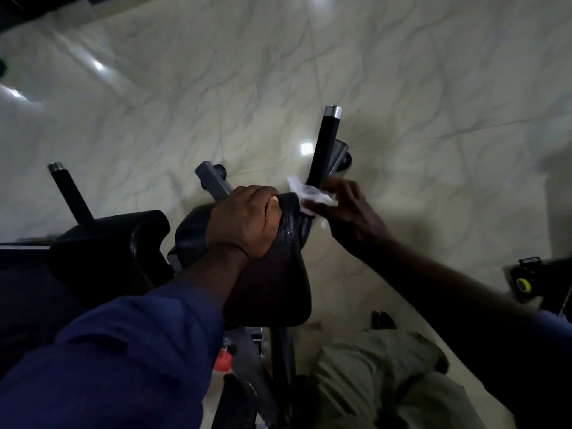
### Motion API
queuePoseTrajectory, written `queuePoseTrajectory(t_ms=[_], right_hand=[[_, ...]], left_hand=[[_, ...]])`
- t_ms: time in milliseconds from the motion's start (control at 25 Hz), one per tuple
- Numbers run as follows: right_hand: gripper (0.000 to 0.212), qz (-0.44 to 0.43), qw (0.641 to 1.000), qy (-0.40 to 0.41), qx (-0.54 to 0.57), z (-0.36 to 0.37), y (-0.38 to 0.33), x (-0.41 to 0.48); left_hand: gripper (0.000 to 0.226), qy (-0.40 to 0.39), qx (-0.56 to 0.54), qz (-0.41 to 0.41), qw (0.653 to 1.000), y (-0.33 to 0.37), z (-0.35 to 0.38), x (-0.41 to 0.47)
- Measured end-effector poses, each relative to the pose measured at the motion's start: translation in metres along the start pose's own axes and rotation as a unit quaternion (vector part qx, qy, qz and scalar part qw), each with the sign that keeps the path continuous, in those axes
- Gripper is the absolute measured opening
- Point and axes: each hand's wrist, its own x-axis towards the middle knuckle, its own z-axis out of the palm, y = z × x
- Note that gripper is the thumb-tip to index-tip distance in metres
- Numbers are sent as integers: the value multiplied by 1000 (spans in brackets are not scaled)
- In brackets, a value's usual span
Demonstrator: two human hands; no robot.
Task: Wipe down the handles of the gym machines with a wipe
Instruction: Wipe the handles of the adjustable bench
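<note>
Wipe (312,196) pinched in right hand (349,212) at handle (325,144) base; left hand (247,221) grips pad (278,289).

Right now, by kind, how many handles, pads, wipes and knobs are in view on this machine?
Black handles: 2
Black pads: 2
White wipe: 1
Red knob: 1
Total: 6
</note>
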Motion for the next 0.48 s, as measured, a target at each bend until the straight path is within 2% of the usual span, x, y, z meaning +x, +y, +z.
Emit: queuePoseTrajectory(t_ms=[40, 80, 160, 200, 240, 320, 360, 400, 480], right_hand=[[32, -49, 998, 27, -24, 7, 11, 9], [28, 3, 1000, 25, 17, -3, 6, 21], [16, 45, 997, 41, -36, -2, 19, 41], [11, 65, 995, 66, -42, 3, 18, 46], [10, 89, 994, 58, -19, 1, 6, 42], [29, 87, 995, 32, 47, 17, -18, 16], [39, 47, 996, 50, 50, 25, -25, 1], [46, 44, 995, 48, 81, 21, -34, -7], [39, 41, 992, 59, 108, 19, -25, 2]], left_hand=[[43, -1, 3, -1, 1000, 0, 0, -1], [43, -4, 7, -2, 1000, 0, -1, -2], [41, -13, 10, -7, 1000, -1, -1, 0], [40, -16, 9, -10, 1000, -2, 0, 0], [39, -15, 7, -8, 1000, -3, 1, 0], [39, -11, -3, -6, 1000, -4, 1, 1], [39, -8, -6, -5, 1000, -6, 2, 2], [38, -5, -8, -2, 1000, -7, 3, 3], [36, 2, -8, 1, 1000, -8, 5, 1]])
